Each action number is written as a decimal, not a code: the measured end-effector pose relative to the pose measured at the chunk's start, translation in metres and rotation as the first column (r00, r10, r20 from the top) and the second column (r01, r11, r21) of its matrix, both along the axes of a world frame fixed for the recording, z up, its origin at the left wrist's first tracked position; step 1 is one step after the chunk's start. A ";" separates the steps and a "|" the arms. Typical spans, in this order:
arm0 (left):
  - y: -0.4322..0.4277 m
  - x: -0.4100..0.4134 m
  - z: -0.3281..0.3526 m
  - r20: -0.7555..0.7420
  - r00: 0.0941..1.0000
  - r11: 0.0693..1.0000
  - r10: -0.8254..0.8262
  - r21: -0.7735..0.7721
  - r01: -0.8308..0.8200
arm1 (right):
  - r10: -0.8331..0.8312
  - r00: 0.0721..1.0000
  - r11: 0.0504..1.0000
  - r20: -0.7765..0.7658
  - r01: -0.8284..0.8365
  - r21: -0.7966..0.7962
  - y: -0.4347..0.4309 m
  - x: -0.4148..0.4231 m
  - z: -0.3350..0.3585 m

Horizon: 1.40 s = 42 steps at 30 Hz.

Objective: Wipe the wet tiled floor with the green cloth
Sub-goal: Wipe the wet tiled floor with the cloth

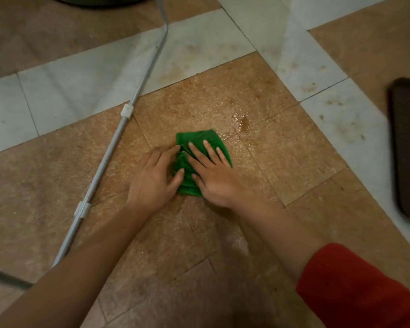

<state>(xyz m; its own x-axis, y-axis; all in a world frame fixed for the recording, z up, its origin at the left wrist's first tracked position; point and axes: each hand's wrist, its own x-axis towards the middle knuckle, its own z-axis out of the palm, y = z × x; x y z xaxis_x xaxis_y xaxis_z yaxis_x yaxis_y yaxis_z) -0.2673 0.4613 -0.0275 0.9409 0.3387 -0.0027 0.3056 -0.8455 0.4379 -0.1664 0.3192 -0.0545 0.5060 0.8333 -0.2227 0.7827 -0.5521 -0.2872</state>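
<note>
Pressure: left hand (pixel 152 179) and right hand (pixel 214 179), both spread flat, pin green cloth (pixel 199 138) (bunched) to wet tiled floor (pixel 265 150).

Matt, creased fabric is seen in cloth (pixel 199 139). Speckled stone-look floor (pixel 282 150) is rendered glossy where wet; pale tiles (pixel 81 74) matt, stained. Smooth grey metal pole (pixel 109 152) w/ white plastic clips (pixel 126 111). Fuzzy fabric sleeve (pixel 355 287).
</note>
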 end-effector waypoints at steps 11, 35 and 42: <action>-0.029 0.038 0.004 0.048 0.995 0.996 -0.088 -0.028 0.089 | -0.105 0.980 0.976 -0.166 0.134 0.174 -0.020 0.040 0.007; -0.071 0.115 -0.027 -0.323 0.901 0.884 -0.289 0.272 0.381 | -0.605 0.795 0.776 -0.035 0.599 0.196 -0.099 0.070 0.006; -0.125 0.177 -0.024 -0.340 0.927 0.958 -0.157 0.176 0.227 | -0.640 0.765 0.743 -0.075 0.640 0.194 -0.107 0.079 0.013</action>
